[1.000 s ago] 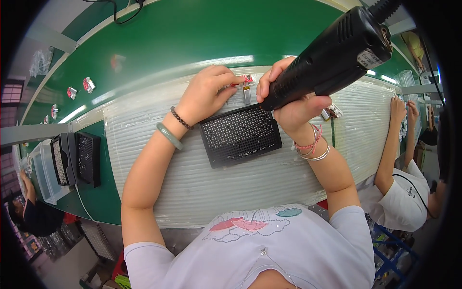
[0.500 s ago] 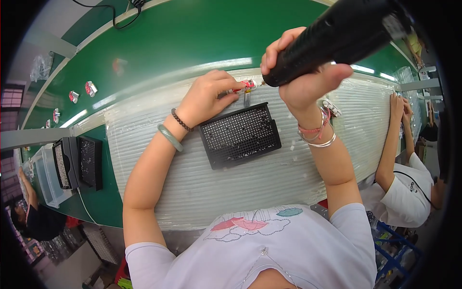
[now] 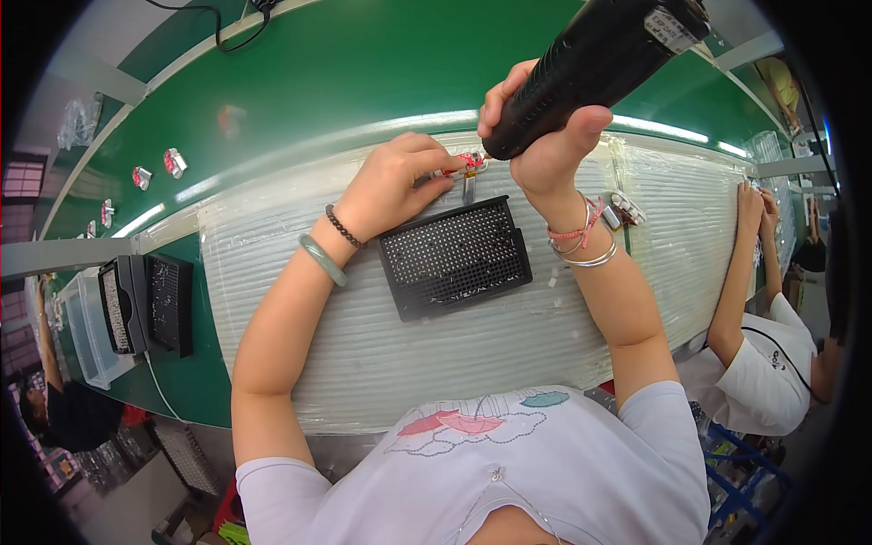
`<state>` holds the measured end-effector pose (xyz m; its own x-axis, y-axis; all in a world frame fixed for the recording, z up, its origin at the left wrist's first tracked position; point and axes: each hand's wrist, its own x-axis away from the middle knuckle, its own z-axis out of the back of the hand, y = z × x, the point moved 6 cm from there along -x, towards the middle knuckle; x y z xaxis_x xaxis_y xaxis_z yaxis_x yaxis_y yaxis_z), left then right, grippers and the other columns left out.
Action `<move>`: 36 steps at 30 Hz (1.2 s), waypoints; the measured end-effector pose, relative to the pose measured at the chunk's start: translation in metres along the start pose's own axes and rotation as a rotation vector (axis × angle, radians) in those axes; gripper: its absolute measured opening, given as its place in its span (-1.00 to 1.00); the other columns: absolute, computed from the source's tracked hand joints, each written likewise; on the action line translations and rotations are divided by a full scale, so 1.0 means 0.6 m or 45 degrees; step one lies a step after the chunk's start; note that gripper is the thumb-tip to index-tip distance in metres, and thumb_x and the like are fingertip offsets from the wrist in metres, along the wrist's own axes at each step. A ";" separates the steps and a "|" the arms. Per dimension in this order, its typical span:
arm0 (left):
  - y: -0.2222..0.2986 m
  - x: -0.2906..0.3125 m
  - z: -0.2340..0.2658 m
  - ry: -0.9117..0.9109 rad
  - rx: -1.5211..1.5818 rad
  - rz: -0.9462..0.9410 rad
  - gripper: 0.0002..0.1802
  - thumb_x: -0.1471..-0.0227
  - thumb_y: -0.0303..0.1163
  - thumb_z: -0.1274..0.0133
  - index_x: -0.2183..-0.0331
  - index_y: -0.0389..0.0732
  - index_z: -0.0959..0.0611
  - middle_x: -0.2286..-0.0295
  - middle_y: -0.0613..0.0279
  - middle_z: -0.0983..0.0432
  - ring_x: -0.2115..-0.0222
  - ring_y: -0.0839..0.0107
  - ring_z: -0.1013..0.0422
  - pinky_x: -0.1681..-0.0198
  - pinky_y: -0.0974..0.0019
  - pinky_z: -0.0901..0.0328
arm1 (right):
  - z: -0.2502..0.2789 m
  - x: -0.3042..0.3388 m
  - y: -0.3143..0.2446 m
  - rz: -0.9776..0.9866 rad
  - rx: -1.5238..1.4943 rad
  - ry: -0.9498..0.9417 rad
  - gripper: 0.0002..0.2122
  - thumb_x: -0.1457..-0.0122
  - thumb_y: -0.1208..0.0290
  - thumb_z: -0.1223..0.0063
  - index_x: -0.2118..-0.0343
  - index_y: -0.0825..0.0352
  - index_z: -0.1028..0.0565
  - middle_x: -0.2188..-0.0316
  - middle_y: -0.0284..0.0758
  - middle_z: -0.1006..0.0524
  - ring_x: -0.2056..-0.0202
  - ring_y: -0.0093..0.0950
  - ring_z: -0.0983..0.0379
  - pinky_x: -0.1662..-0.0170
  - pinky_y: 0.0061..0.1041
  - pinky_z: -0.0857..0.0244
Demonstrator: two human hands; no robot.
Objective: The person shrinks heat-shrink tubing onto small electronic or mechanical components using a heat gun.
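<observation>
Screwdriver point(image 3: 590, 68), black, powered: gripped upright-tilted in right hand point(image 3: 545, 150). Small red-wired part point(image 3: 466, 163) is pinched by left hand point(image 3: 395, 186); tip should be kept square, part pressed flat on desk point(image 3: 300, 263).

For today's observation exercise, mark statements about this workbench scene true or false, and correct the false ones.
1. The right hand holds a black power tool. True.
2. The left hand rests flat on the black perforated tray. False: it pinches a small red part just beyond the tray.
3. The tray lies on a ribbed white mat. True.
4. The left wrist is bare. False: it wears a green bangle and a dark bead bracelet.
5. Another person's arm reaches onto the mat at the right. True.
</observation>
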<state>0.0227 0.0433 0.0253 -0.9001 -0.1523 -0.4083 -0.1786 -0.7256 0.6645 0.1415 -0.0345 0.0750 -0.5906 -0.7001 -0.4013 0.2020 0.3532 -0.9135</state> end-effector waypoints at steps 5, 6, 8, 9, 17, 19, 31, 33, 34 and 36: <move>-0.001 0.000 -0.002 0.017 0.015 -0.021 -0.79 0.18 -0.47 -0.16 0.36 -0.18 -0.62 0.46 0.20 -0.47 0.39 0.23 -0.39 0.34 0.26 -0.33 | -0.004 -0.001 0.005 0.009 -0.037 -0.006 -0.12 0.28 -0.61 0.42 0.46 0.36 -0.32 0.70 -0.31 -0.36 0.66 -0.52 -0.32 0.59 -0.59 -0.24; 0.001 -0.001 -0.002 0.010 0.005 -0.026 -0.79 0.18 -0.47 -0.16 0.36 -0.18 -0.62 0.46 0.20 -0.47 0.39 0.23 -0.39 0.34 0.26 -0.33 | -0.007 -0.001 0.006 0.019 -0.047 -0.012 -0.14 0.26 -0.59 0.38 0.47 0.37 -0.33 0.70 -0.32 -0.36 0.66 -0.52 -0.33 0.60 -0.59 -0.23; 0.001 -0.001 -0.001 0.002 -0.005 -0.032 -0.79 0.18 -0.48 -0.16 0.36 -0.18 -0.62 0.46 0.20 -0.47 0.38 0.23 -0.39 0.34 0.26 -0.33 | -0.018 -0.002 0.001 0.103 -0.136 0.005 -0.25 0.13 -0.45 0.26 0.52 0.39 -0.34 0.74 -0.35 -0.35 0.70 -0.58 -0.30 0.64 -0.63 -0.18; 0.000 -0.001 -0.001 0.000 -0.008 -0.035 -0.79 0.18 -0.48 -0.16 0.36 -0.18 -0.62 0.46 0.20 -0.47 0.38 0.23 -0.40 0.34 0.26 -0.34 | -0.020 -0.002 -0.006 0.190 -0.225 0.023 -0.34 0.01 -0.32 0.14 0.58 0.41 -0.36 0.78 -0.38 -0.35 0.73 -0.63 -0.28 0.68 -0.67 -0.12; 0.004 -0.002 -0.002 -0.011 -0.016 -0.028 -0.80 0.17 -0.49 -0.15 0.36 -0.18 -0.63 0.46 0.20 -0.47 0.40 0.22 -0.39 0.33 0.26 -0.33 | -0.015 0.003 -0.006 0.223 -0.191 -0.019 -0.33 0.02 -0.31 0.12 0.52 0.43 -0.38 0.76 -0.38 -0.37 0.72 -0.63 -0.29 0.67 -0.66 -0.14; -0.001 0.002 -0.002 0.004 -0.003 -0.002 -0.79 0.17 -0.49 -0.14 0.35 -0.17 -0.63 0.46 0.20 -0.47 0.40 0.23 -0.39 0.33 0.26 -0.33 | -0.011 0.007 0.001 0.004 0.008 0.016 -0.12 0.26 -0.60 0.39 0.43 0.37 -0.33 0.71 -0.30 -0.37 0.69 -0.51 -0.32 0.61 -0.59 -0.24; -0.003 -0.001 -0.002 -0.006 0.006 -0.004 -0.77 0.18 -0.51 -0.16 0.33 -0.19 -0.63 0.45 0.21 -0.48 0.40 0.28 -0.41 0.36 0.31 -0.34 | -0.002 0.064 -0.026 -0.053 -0.168 0.055 -0.09 0.29 -0.62 0.53 0.41 0.38 -0.29 0.69 -0.28 -0.36 0.66 -0.50 -0.34 0.60 -0.59 -0.28; -0.002 0.000 -0.002 -0.017 -0.009 0.001 -0.75 0.20 -0.54 -0.18 0.33 -0.21 -0.64 0.44 0.21 -0.51 0.38 0.30 -0.43 0.36 0.34 -0.36 | 0.000 0.064 -0.023 -0.040 -0.189 0.068 -0.10 0.27 -0.61 0.52 0.41 0.38 -0.29 0.69 -0.28 -0.36 0.66 -0.50 -0.34 0.61 -0.59 -0.27; -0.001 0.000 -0.002 -0.016 -0.012 -0.004 -0.75 0.20 -0.54 -0.18 0.33 -0.21 -0.63 0.43 0.21 -0.51 0.38 0.30 -0.43 0.35 0.34 -0.36 | 0.000 0.064 -0.020 -0.038 -0.204 0.053 -0.10 0.27 -0.61 0.52 0.41 0.38 -0.29 0.69 -0.29 -0.35 0.66 -0.50 -0.34 0.60 -0.59 -0.27; -0.001 0.001 -0.002 -0.017 -0.011 -0.008 -0.75 0.20 -0.54 -0.17 0.33 -0.22 -0.63 0.43 0.21 -0.51 0.38 0.30 -0.43 0.35 0.34 -0.36 | -0.001 0.065 -0.019 -0.038 -0.217 0.038 -0.10 0.26 -0.60 0.52 0.41 0.37 -0.28 0.69 -0.29 -0.35 0.66 -0.50 -0.33 0.60 -0.59 -0.26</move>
<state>0.0227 0.0428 0.0242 -0.9041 -0.1391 -0.4041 -0.1807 -0.7324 0.6565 0.1156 -0.0656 0.0699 -0.6179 -0.6941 -0.3695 0.0501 0.4342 -0.8994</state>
